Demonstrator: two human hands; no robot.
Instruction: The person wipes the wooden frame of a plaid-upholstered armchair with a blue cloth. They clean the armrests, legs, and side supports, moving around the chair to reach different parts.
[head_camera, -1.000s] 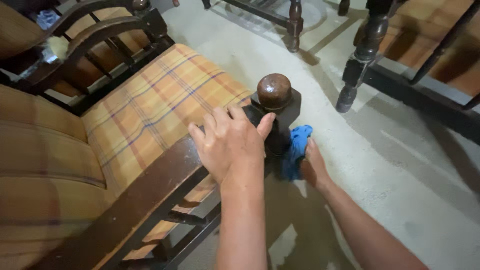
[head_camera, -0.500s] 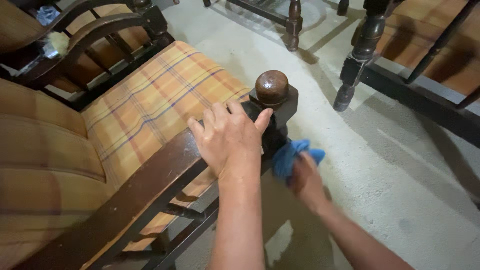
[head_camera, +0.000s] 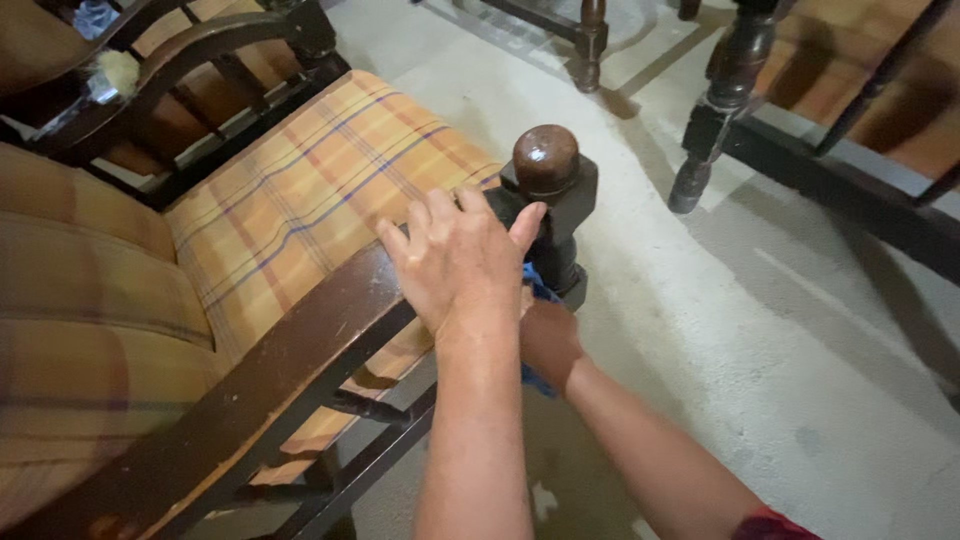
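Now right hand (head_camera: 548, 340) with blue cloth (head_camera: 538, 288) tucked behind left hand (head_camera: 462, 262).

Pale concrete floor (head_camera: 800, 330), rough, with faint stains. Far left: second dark wooden armchair (head_camera: 215, 60), curved armrest, plaid cushion. Far right: dark furniture frame (head_camera: 860, 200) with turned leg (head_camera: 725, 100) standing on floor. Far centre: another turned wooden leg (head_camera: 590, 40). Light soft, even, shadows weak.

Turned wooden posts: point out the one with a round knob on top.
The armchair's front post under the left hand; the other posts' tops are out of frame.
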